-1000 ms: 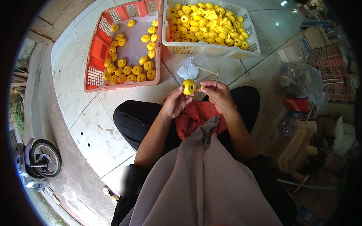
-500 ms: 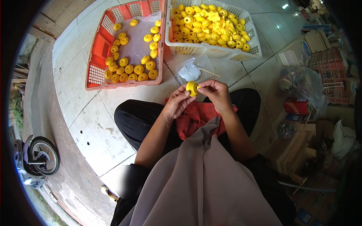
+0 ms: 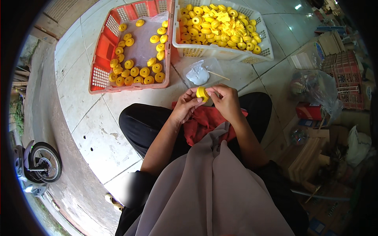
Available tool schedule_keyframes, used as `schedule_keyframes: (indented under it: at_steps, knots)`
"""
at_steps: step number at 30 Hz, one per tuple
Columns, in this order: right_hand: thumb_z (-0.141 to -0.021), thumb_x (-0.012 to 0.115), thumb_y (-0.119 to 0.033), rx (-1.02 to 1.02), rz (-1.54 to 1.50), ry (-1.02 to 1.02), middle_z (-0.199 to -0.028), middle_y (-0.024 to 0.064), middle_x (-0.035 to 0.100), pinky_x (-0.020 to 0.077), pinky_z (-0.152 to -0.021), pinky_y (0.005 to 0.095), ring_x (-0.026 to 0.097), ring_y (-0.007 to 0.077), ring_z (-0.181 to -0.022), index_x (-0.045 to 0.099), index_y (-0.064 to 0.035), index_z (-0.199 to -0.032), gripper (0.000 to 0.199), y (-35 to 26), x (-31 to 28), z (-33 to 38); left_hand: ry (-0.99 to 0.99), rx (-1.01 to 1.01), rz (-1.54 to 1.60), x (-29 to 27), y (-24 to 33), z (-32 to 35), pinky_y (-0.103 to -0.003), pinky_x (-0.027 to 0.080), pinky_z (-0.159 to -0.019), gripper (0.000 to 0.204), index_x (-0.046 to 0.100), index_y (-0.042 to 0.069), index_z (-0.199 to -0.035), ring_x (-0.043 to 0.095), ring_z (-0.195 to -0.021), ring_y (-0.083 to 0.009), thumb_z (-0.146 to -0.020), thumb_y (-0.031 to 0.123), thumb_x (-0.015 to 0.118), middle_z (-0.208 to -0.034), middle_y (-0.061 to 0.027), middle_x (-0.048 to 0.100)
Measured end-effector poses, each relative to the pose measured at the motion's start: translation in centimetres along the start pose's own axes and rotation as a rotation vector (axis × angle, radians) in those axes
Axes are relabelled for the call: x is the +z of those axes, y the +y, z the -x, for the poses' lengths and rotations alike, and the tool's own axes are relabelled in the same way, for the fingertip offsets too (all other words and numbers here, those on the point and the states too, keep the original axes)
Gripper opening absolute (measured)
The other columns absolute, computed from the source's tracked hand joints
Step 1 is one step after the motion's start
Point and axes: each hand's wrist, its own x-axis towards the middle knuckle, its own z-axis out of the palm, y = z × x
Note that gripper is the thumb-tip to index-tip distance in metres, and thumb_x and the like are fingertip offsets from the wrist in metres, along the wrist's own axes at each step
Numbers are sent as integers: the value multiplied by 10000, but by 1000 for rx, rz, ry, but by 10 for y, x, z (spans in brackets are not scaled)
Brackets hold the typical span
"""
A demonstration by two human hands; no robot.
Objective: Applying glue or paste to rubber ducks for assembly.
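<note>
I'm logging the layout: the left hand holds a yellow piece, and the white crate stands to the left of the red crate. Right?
One slip: the head view shows the white crate to the right of the red crate. The left hand does hold a yellow piece.

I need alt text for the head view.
A seated person holds a yellow piece in the left hand; the right hand touches its side. Beyond, more pieces lie in a red crate and crowd a white crate.

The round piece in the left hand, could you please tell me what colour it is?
The round piece is yellow, seen best in the head view.
</note>
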Motion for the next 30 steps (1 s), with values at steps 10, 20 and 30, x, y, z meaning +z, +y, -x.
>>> schedule_keyframes:
  at_steps: [10, 20, 30]
  knots:
    - [-930, 443, -169, 260, -211, 11, -840, 72, 648, 424, -548, 215, 538, 102, -592, 620, -3, -931, 243, -20, -15, 0, -25, -9, 133, 4, 6, 1, -324, 504, -844, 359, 415, 79, -1198, 592, -987, -266, -860, 48, 534, -1125, -140, 554]
    - [-935, 471, -181, 485, -672, 0, -798, 81, 593, 516, -660, 246, 613, 136, -707, 573, 34, -916, 238, -5, -10, 10, 160, 76, -10, 1, -4, -4, -314, 530, -761, 289, 411, 66, -1099, 628, -868, -245, -857, 51, 567, -984, -123, 604]
    - [-813, 593, 44, 142, -267, 46, -849, 77, 647, 492, -680, 213, 626, 106, -777, 597, 42, -874, 61, 3, 5, 13, 95, 201, -96, 2, -9, -4, -316, 500, -833, 413, 383, 47, -1169, 580, -952, -189, -816, -64, 566, -1053, -107, 570]
